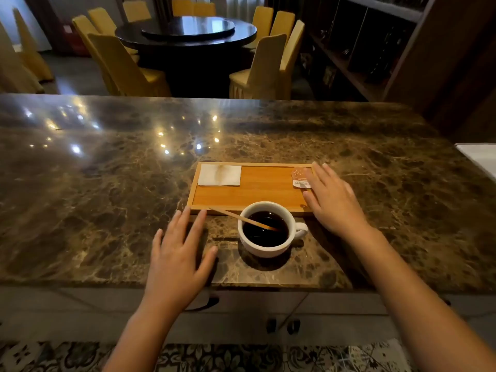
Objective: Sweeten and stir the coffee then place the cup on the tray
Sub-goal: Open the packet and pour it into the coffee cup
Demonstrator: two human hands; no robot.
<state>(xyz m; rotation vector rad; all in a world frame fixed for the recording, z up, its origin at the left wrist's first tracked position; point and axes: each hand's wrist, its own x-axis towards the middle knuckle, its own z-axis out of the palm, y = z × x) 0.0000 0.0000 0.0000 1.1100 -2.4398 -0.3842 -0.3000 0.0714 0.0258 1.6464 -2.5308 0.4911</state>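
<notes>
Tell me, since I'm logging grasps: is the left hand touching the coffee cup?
Apart. The head view shows bare marble countertop between the left hand and the cup; the hand lies open, flat, left of it.

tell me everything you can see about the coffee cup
The coffee cup is white, round and glossy, ceramic by its look, with one loop handle pointing toward the right hand. It stands upright on the marble counter, just in front of the wooden tray, not on it. It holds dark coffee nearly to the rim. A thin wooden stirrer leans in it. Neither hand touches it.
</notes>
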